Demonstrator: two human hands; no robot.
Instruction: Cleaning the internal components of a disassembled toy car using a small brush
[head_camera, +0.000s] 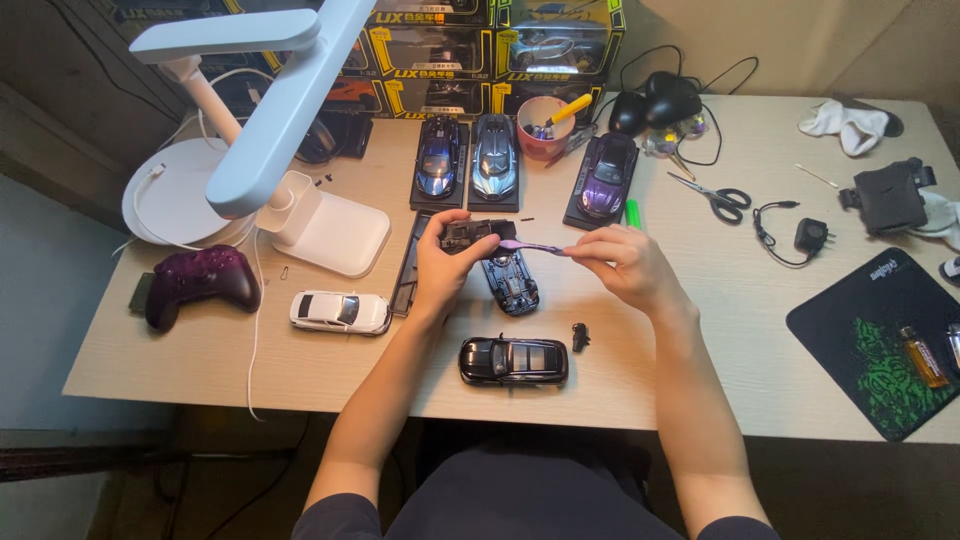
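Left to right across the pale wooden surface (700, 330): a dark purple game controller (203, 282) beside the white desk lamp (290, 110); a white model car (340, 312); then the left hand (442, 265), fingers curled closed around a small dark car part (478, 233) lifted just above the surface. Directly below that part lies an upturned blue car chassis (513, 283), and nearer the viewer a black model car (513, 361) with a small black piece (580, 336) beside it. The right hand (625, 262) pinches a slim purple tool (532, 246), its tip meeting the held part. Judged from this grip, steadying the part firmly and keeping the tool in line with the fastener would serve best. Behind, 3 display cars (495, 157) stand; scissors (718, 197) lie further right.
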